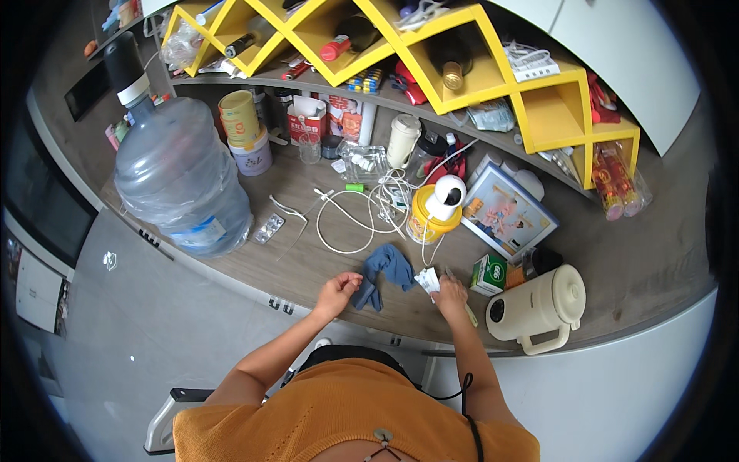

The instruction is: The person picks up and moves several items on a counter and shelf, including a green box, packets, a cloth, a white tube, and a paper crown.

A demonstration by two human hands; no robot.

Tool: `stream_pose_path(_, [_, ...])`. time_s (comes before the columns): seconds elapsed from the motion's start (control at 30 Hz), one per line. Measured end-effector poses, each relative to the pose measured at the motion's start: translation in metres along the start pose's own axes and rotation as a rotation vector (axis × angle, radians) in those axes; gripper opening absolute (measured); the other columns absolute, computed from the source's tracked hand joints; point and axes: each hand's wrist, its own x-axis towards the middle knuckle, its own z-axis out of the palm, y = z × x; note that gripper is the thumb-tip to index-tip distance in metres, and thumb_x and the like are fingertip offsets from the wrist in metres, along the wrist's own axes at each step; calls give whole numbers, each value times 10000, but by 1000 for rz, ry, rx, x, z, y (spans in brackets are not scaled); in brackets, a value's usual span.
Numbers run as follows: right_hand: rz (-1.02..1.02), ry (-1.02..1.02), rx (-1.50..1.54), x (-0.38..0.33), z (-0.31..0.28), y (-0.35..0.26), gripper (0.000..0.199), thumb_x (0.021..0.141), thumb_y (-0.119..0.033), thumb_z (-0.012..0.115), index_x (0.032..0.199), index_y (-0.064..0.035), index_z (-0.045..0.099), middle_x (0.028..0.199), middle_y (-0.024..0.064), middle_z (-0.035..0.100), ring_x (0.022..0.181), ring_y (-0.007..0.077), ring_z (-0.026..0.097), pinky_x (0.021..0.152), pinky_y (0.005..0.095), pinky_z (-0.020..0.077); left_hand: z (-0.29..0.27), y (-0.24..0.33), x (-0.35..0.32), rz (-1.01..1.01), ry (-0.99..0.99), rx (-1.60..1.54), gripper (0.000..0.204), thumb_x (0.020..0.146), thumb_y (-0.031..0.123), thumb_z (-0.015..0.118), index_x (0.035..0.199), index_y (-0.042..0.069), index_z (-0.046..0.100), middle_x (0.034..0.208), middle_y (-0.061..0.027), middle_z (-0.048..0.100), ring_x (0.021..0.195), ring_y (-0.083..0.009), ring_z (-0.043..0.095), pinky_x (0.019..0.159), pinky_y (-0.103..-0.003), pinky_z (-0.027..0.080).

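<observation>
My right hand (451, 296) is closed on a small white printed packet (428, 282), just above the front part of the wooden counter. Beside that hand a slim pale-green strip, perhaps a handle (470, 314), pokes out; the hand hides the rest, and whether I grip it too I cannot tell. My left hand (339, 294) has its fingers curled and pinched together, and what is in them, if anything, is too small to make out. Just right of it a crumpled blue-grey cloth (391, 266) lies on the counter, bent in an arch between my two hands.
Loose white cables (346, 250) and a blister pack (269, 229) lie behind the cloth. A white camera (446, 196) sits on a yellow tub. To the right are a green box (489, 275), a cream kettle (539, 306) and a picture frame (508, 212); a large water bottle (185, 177) stands left.
</observation>
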Motion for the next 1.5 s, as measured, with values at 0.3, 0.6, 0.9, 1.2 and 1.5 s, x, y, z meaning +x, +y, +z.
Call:
stream_pose_path(0.3, [61,-69,810,-13,-71,16,212,720,-95,642,874,-34,510,739,67,606,636,162,573,549,257,446,-2,38,12,88,-75,2,199,876,109,506,1033,6,570,836,-6,585,772,-73,516,708,-206,424])
stream_pose_path(0.6, [-86,-14,1335,30,-109,-138,347,897,-123,446,1232,-42,410,915,96,586,593,116,582,486,215,463,5,128,52,343,47,97,307,865,132,526,1138,-7,510,939,-79,579,767,-111,555,671,-238,452])
stream_pose_path(0.9, [-240,224,1061,49,-137,-179,306,848,-144,536,1122,-8,509,825,115,608,520,119,551,472,251,443,-8,174,73,446,100,30,242,838,89,564,1066,11,574,846,-20,584,669,-47,507,573,-194,426])
stream_pose_path(1.2, [-243,259,1237,60,-177,-188,308,834,-69,525,1138,-25,505,590,33,535,470,75,506,453,224,404,-14,216,119,377,-92,-194,214,827,86,586,1030,18,580,793,11,601,673,-33,529,531,-168,417])
stream_pose_path(1.5, [-253,405,1565,123,-206,-193,109,883,-86,488,977,-31,494,659,51,545,476,48,466,426,174,363,-1,263,156,411,-160,-451,295,883,172,519,1120,3,471,926,-59,570,757,-110,560,644,-232,496])
